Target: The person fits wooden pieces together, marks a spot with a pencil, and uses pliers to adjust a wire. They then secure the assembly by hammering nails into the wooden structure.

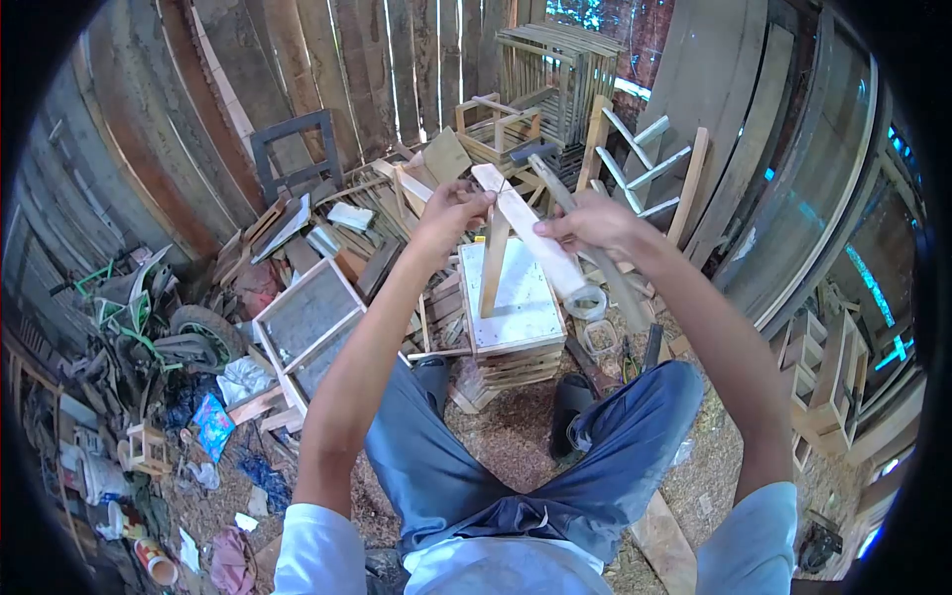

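A pale wooden board (pixel 540 238) slants above a white-topped work block (pixel 526 288). Near the board's upper end, my left hand (pixel 458 213) has its fingers pinched together at a thin nail-like piece too small to make out clearly. Below that end, a narrower wooden strip (pixel 494 263) stands on the block top, meeting the board. My right hand (pixel 590 223) is closed round the handle of a hammer (pixel 617 283), with its thumb against the board. The hammer's dark head (pixel 534 153) points up and away, beyond the board.
A round clear container (pixel 588 303) and pliers (pixel 630 359) lie right of the block. Wooden frames (pixel 312 322) and scrap wood lie to the left. A ladder-like wooden frame (pixel 645 164) leans at the back right. A motorbike (pixel 149 327) is at the far left.
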The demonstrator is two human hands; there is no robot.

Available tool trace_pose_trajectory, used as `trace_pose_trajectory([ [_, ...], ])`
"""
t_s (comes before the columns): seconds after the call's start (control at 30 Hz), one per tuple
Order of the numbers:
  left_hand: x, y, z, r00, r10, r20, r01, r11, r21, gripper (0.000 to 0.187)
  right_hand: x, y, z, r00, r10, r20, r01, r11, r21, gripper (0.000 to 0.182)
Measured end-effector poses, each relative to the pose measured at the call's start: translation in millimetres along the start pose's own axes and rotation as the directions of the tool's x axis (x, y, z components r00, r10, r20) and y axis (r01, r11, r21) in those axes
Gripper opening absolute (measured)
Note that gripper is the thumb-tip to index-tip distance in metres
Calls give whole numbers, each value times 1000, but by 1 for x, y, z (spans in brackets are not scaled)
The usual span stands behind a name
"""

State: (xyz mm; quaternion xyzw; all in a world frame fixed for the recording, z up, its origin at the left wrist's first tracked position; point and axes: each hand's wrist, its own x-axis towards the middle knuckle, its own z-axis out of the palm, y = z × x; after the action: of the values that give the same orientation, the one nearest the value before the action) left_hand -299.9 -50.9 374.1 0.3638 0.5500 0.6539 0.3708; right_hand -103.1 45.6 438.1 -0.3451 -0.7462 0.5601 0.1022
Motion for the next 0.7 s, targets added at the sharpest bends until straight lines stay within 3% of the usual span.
trace_pose_trajectory([
  [0.07,-5,11,4,982,-161,-98,175,973,151,59,14,17,16,1000,16,10,-17,984,180,27],
  [0.17,-22,39,11,959,-281,42,277,957,88,58,9,10,46,994,-51,-96,73,968,240,32],
  [0.27,-22,47,12,960,-260,-107,281,911,303,56,16,9,65,978,-179,-110,204,932,301,28],
  [0.3,-30,59,12,954,-298,-15,291,919,264,57,13,7,68,968,-238,-76,250,909,335,27],
  [0.33,-23,52,5,966,-246,-74,256,904,343,57,12,6,71,954,-296,-41,290,882,372,27],
  [0.4,-13,34,-9,973,-139,-184,214,839,500,57,23,17,76,954,-294,-51,298,928,224,27],
  [0.53,-30,43,-24,993,17,-116,55,802,595,49,38,36,70,918,-347,-191,326,936,-132,28],
  [0.6,-49,59,-23,984,-79,-161,158,807,568,50,59,56,70,868,-428,-252,383,900,-209,26],
  [0.67,-62,65,-33,977,-53,-207,181,721,669,50,64,63,72,853,-435,-290,393,899,-192,24],
  [0.7,-68,61,-41,975,50,-217,124,688,715,47,78,77,77,828,-474,-298,445,880,-164,24],
])
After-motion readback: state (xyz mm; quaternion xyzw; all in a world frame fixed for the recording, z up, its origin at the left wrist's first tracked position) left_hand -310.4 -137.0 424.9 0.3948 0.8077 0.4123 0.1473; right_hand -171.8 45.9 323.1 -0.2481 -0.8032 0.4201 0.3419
